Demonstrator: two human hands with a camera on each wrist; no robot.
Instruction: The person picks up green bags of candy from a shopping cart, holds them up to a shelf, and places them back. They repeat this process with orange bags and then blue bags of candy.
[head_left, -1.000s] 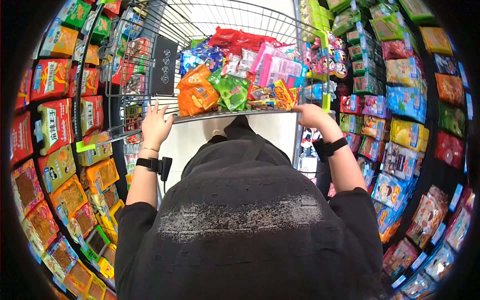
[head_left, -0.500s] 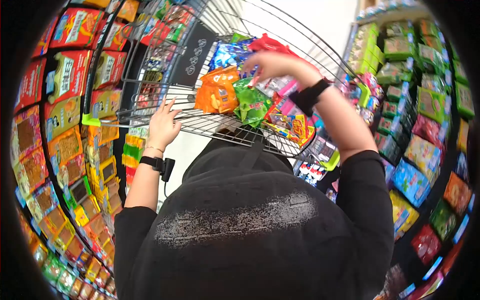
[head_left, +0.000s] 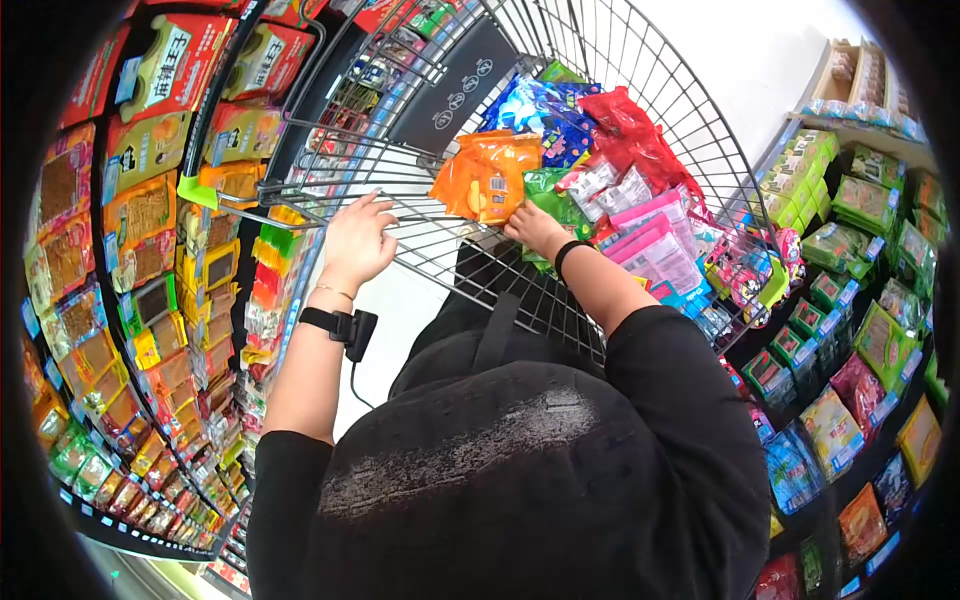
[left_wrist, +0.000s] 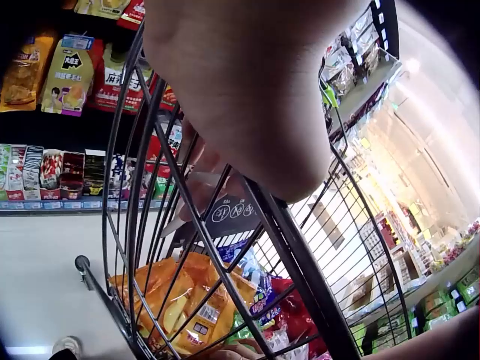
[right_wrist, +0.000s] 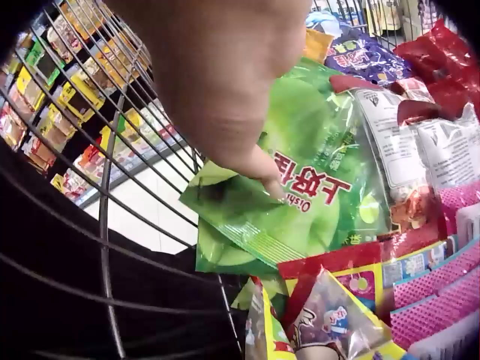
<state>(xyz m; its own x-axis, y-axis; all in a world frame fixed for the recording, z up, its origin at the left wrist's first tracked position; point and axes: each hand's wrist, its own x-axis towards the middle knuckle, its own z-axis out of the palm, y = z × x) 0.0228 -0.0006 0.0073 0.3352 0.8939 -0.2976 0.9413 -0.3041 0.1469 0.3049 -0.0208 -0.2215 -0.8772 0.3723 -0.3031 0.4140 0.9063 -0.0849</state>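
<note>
My left hand [head_left: 360, 237] rests at the near rim of a wire shopping cart [head_left: 700, 85], fingers loosely extended. Inside the cart, my right hand [head_left: 538, 229] reaches down to the lower corner of an orange snack bag [head_left: 488, 180]. One of its fingers touches a green snack bag [right_wrist: 307, 180] in the right wrist view; the other fingers are hidden, so I cannot tell whether they grip anything. Behind these lie a blue bag [head_left: 540, 110] and a red bag [head_left: 632, 125]. Pink packs [head_left: 650, 240] lie to the right.
Shelves of packaged snacks [head_left: 150, 215] line the left side, and more packs [head_left: 840, 250] fill shelves on the right. A dark panel [head_left: 460, 95] is fixed to the cart's left part. Green corner pieces [head_left: 197, 192] mark the ends of the cart's near rim.
My right hand left the cart's near rim, swung over the bags, then came down by the orange bag. My left hand stays at the rim. The cart has turned in view.
</note>
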